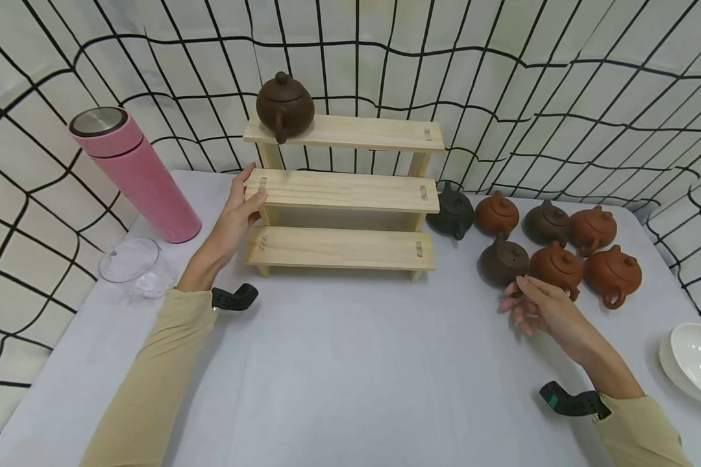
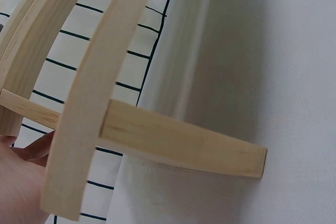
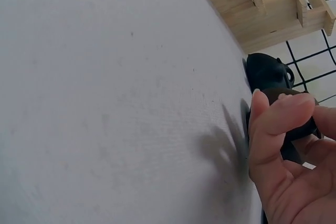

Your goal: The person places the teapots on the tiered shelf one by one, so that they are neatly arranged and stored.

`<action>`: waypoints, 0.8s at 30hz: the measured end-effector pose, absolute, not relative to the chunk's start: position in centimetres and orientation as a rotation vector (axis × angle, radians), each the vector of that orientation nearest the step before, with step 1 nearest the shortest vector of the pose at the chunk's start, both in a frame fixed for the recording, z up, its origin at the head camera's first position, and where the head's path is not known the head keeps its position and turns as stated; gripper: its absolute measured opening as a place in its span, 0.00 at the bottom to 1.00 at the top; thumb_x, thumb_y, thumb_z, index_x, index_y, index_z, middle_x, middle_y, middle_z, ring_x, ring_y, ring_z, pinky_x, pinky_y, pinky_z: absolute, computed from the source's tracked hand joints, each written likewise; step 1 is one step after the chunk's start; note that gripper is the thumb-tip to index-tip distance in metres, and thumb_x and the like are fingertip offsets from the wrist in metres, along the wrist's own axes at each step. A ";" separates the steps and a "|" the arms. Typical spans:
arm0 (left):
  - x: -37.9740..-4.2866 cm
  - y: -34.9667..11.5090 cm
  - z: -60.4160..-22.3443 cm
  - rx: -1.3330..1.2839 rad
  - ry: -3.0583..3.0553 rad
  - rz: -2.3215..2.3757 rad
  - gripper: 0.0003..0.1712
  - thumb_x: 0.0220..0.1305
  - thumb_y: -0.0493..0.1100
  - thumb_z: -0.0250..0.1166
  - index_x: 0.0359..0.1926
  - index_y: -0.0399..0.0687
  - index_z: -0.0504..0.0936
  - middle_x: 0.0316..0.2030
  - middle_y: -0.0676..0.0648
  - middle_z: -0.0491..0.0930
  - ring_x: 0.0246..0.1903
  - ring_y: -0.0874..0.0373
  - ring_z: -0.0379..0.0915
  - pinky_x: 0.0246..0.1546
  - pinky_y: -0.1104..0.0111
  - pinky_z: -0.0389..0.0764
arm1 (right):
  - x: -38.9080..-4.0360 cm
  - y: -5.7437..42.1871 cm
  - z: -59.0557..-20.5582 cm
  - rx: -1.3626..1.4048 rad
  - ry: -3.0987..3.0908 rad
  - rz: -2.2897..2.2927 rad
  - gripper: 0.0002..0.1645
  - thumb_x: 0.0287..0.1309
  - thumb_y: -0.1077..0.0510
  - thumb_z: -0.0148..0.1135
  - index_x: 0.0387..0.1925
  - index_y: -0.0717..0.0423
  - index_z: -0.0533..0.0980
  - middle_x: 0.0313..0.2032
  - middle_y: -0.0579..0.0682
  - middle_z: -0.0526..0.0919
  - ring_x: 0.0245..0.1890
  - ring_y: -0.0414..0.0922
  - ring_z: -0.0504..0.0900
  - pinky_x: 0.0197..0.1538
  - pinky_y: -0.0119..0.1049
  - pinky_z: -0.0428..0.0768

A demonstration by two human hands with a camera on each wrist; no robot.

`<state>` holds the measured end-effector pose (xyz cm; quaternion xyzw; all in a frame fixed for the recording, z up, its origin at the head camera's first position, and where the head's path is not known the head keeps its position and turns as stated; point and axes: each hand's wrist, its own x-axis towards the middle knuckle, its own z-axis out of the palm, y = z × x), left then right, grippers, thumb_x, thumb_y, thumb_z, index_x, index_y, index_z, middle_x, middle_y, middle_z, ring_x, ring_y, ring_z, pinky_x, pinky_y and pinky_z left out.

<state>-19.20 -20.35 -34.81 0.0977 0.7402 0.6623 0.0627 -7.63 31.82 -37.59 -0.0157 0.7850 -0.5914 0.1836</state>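
A three-tier wooden display stand [image 1: 341, 191] stands at the back of the table. At the left end of its middle shelf, my left hand [image 1: 230, 217] grips the wood, thumb on top. In the left wrist view that hand [image 2: 23, 182] shows behind the pale wooden leg [image 2: 184, 140]. One brown teapot [image 1: 285, 107] sits on the top shelf's left end. On the right, my right hand [image 1: 552, 318] pinches the handle of a dark brown teapot [image 1: 504, 261] that stands in the front of a cluster. Its handle is mostly hidden by the fingers [image 3: 283, 116].
Around that teapot stand a blackish teapot [image 1: 452, 213], a dark grey-brown one [image 1: 546, 224] and several reddish-brown teapots [image 1: 613, 274]. A white bowl [image 1: 698, 363] is at the right edge. A pink flask [image 1: 137, 175] and a clear cup [image 1: 137, 266] stand left. Black wire mesh [image 1: 356, 71] encloses the table.
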 end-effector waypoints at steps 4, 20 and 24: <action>-19.2 -20.4 -34.8 0.298 2.240 2.001 0.41 0.84 0.52 0.41 0.84 0.55 0.29 0.83 0.41 0.31 0.79 0.48 0.36 0.78 0.45 0.41 | -7.5 31.7 -37.8 -0.033 2.191 -1.748 0.21 0.84 0.47 0.45 0.46 0.59 0.75 0.38 0.46 0.87 0.27 0.40 0.78 0.32 0.34 0.80; -19.5 -20.4 -35.0 0.294 2.245 2.004 0.40 0.84 0.51 0.40 0.84 0.54 0.29 0.83 0.41 0.33 0.77 0.49 0.40 0.78 0.47 0.44 | -6.7 29.3 -33.7 -0.103 2.340 -1.865 0.20 0.84 0.47 0.45 0.45 0.60 0.73 0.34 0.49 0.85 0.27 0.43 0.76 0.29 0.34 0.77; -19.5 -20.4 -35.0 0.299 2.243 2.004 0.40 0.84 0.51 0.40 0.84 0.53 0.29 0.82 0.41 0.33 0.77 0.48 0.40 0.78 0.47 0.44 | -7.1 27.9 -31.3 -0.213 2.334 -1.973 0.19 0.83 0.48 0.47 0.43 0.60 0.73 0.31 0.50 0.82 0.26 0.43 0.75 0.25 0.33 0.74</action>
